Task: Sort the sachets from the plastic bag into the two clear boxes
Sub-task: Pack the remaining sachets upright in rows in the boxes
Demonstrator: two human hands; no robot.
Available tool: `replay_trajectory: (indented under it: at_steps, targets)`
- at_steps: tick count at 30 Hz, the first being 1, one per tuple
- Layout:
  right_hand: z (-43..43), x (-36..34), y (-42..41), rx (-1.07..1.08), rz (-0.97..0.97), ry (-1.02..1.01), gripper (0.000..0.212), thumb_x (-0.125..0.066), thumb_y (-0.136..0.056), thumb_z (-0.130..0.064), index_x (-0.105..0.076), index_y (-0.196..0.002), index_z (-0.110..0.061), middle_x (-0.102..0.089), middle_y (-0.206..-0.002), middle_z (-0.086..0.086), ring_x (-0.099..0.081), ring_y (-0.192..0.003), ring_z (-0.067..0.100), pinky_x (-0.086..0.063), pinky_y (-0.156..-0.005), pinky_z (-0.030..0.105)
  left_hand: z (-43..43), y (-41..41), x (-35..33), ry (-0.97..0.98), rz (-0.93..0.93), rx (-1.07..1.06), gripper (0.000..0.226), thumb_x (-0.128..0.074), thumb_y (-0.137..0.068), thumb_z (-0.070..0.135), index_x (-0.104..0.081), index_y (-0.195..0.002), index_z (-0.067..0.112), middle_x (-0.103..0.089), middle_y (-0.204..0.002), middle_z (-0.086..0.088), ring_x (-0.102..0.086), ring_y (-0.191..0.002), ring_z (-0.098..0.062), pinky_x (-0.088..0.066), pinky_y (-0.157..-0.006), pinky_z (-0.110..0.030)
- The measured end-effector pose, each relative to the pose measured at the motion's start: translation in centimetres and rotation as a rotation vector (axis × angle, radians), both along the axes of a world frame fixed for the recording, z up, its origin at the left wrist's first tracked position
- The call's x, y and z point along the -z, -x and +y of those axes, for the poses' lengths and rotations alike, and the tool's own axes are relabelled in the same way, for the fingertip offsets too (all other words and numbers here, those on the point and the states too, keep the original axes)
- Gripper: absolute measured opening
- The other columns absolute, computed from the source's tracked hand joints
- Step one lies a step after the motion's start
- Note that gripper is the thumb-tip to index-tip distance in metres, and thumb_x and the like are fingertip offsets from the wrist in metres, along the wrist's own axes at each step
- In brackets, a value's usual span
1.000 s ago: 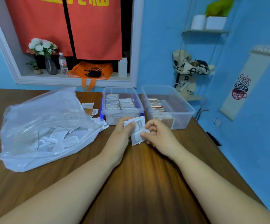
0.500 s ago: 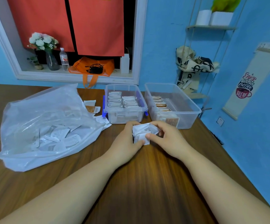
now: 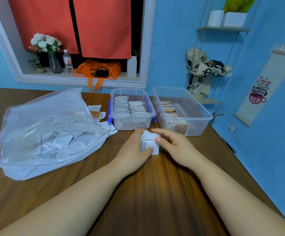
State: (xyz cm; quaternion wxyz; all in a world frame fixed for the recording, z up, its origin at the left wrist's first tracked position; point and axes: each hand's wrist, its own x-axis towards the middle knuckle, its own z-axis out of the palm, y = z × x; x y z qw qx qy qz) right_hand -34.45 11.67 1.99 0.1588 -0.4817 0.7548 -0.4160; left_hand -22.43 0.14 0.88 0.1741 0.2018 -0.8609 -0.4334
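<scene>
Your left hand (image 3: 132,150) gripped a small bunch of white sachets (image 3: 149,142); your right hand (image 3: 174,147) pinched its right edge, both low over the table (image 3: 155,193). Just beyond stood the left clear box (image 3: 152,114), holding white packets (image 3: 129,106), and the right clear box (image 3: 199,126), holding brown packets (image 3: 170,109). The plastic bag (image 3: 44,120) lay well left.

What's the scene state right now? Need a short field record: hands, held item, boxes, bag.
left hand: grips a small bunch of white sachets, in front of the boxes
right hand: fingers pinch the same bunch
left clear box: packed sachet rows, white
right clear box: brown sachets along its left side
plastic bag: on the table, left; many sachets inside
loose sachets: between bag and left box
</scene>
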Motion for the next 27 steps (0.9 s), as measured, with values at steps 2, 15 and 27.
replay_trajectory:
  at_steps: [2,15,27]
  targets:
    - [0.08,-0.13,0.07,0.020,-0.015,0.017,0.033,-0.047,-0.098,-0.023,-0.050,-0.129,-0.035,-0.056,-0.095,-0.025,-0.053,-0.083,-0.014,-0.041,-0.075,0.008,0.01,-0.02,-0.01,0.014,0.005,-0.021,0.047,-0.061,-0.088,0.023,-0.037,-0.129,0.023,-0.053,-0.116,0.009,-0.051,-0.101,-0.004,-0.039,-0.074,-0.011]
    - [-0.47,0.25,-0.11,-0.088,0.196,-0.086,0.041,-0.057,-0.092,-0.018,-0.048,-0.130,-0.031,-0.058,-0.122,-0.012,-0.055,-0.105,0.004,-0.044,-0.092,0.019,0.19,0.06,0.15,0.124,-0.100,-0.066,0.081,-0.060,-0.089,0.034,-0.007,-0.150,0.024,-0.029,-0.153,0.005,-0.031,-0.137,-0.011,-0.028,-0.106,-0.024]
    - [-0.63,0.08,-0.33,-0.125,0.375,-0.232,0.062,-0.044,-0.099,-0.022,-0.011,-0.149,-0.032,-0.040,-0.139,-0.004,-0.043,-0.124,0.012,-0.034,-0.102,0.021,0.59,-0.25,-0.06,0.263,-0.079,-0.076,0.062,-0.046,-0.097,0.025,-0.012,-0.149,0.028,-0.033,-0.150,0.005,-0.035,-0.133,-0.009,-0.028,-0.101,-0.017]
